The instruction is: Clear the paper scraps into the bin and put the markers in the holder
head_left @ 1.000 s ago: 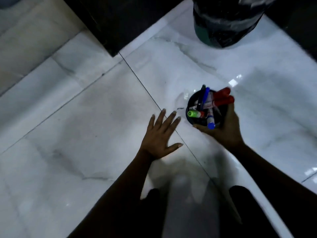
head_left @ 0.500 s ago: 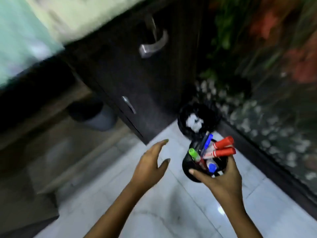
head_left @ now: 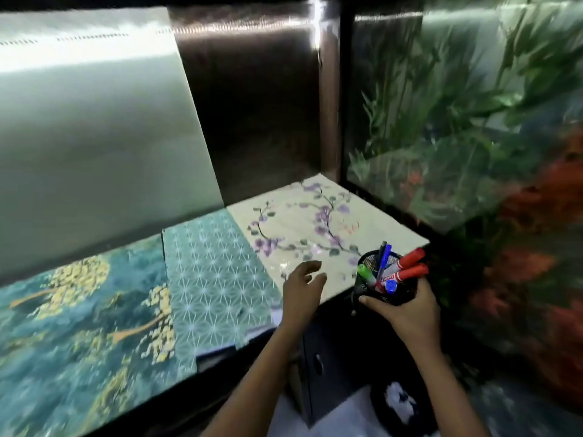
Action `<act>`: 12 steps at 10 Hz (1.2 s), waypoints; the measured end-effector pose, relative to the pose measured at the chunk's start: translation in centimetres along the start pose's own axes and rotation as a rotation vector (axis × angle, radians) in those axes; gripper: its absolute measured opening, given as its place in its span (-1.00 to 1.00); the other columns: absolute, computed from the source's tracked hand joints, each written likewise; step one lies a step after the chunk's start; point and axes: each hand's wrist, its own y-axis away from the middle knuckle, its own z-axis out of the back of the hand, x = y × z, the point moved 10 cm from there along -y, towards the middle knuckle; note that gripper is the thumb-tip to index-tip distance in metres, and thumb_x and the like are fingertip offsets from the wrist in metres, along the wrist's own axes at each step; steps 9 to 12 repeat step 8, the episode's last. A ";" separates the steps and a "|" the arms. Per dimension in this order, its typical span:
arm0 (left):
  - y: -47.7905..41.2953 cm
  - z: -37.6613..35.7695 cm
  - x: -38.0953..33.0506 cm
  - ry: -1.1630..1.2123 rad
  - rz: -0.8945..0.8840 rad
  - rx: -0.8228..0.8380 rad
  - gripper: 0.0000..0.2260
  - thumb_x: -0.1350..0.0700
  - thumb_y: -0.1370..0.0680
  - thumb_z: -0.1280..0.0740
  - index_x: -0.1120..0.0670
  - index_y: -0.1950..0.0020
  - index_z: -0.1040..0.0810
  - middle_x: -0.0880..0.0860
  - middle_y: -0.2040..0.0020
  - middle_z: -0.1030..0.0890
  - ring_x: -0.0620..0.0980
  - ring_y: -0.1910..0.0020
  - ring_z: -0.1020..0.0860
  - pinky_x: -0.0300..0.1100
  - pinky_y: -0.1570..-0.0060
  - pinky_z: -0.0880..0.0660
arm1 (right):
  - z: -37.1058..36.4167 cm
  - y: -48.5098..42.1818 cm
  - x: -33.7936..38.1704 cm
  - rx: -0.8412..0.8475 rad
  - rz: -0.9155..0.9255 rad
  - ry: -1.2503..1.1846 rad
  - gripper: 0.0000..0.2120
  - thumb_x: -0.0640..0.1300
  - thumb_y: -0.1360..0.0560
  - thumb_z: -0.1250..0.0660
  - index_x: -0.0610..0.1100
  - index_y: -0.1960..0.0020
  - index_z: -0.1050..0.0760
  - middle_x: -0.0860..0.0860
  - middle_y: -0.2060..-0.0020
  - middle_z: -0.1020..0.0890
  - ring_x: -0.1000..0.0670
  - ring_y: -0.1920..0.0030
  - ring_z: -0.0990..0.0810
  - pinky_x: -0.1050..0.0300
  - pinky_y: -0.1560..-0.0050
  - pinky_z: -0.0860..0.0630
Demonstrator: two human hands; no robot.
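Note:
My right hand [head_left: 407, 313] grips a black mesh holder [head_left: 383, 287] from below and holds it in the air at the front right corner of the desk. Several markers [head_left: 410, 268] with red, blue and green caps stick out of it. My left hand [head_left: 301, 290] hovers open over the desk's front edge, just left of the holder, fingers spread. Far below on the floor stands a black bin [head_left: 399, 405] with white paper scraps inside.
The desk top carries three patterned sheets: a floral one [head_left: 303, 222], a teal geometric one [head_left: 208, 279] and a teal and gold one [head_left: 63, 326]. A dark cabinet [head_left: 325, 364] sits under the desk. A plant-filled glass wall [head_left: 473, 121] rises on the right.
The view has swung up from the floor to the desk. My right hand has lifted the holder with the markers from the floor to desk height. My left hand has risen off the floor.

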 end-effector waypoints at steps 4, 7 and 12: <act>-29.7 -2.6 -2.8 -0.191 -0.002 -0.083 -0.70 0.27 -0.45 -0.32 0.14 -0.18 -0.49 0.10 -0.23 -0.55 0.04 -0.23 -0.46 -0.19 -0.16 -0.35 | -16.6 -32.7 -4.3 0.104 0.023 0.009 -0.47 -0.31 -0.02 -0.61 -0.17 0.16 -0.37 -0.09 0.12 -0.48 -0.14 0.06 -0.53 0.35 0.23 -0.29; -37.2 -3.9 -0.7 -0.382 -0.009 0.001 -0.66 0.21 -0.48 -0.31 0.10 -0.25 -0.42 0.07 -0.30 -0.48 0.00 -0.29 -0.40 -0.23 -0.20 -0.29 | -22.6 -40.6 -11.6 0.219 -0.204 0.083 -0.25 -0.28 -0.14 -0.58 -0.21 -0.26 -0.35 -0.20 -0.11 -0.59 -0.18 -0.14 -0.54 0.09 -0.01 -0.39; -37.6 -4.0 0.0 -0.372 -0.016 0.006 -0.64 0.22 -0.48 -0.30 0.09 -0.27 -0.40 0.08 -0.33 -0.46 0.00 -0.31 -0.38 -0.27 -0.20 -0.25 | -22.9 -40.3 -13.2 0.241 -0.266 0.076 -0.23 -0.29 -0.19 -0.56 -0.24 -0.31 -0.27 -0.21 -0.21 -0.52 -0.18 -0.21 -0.49 0.01 -0.16 -0.40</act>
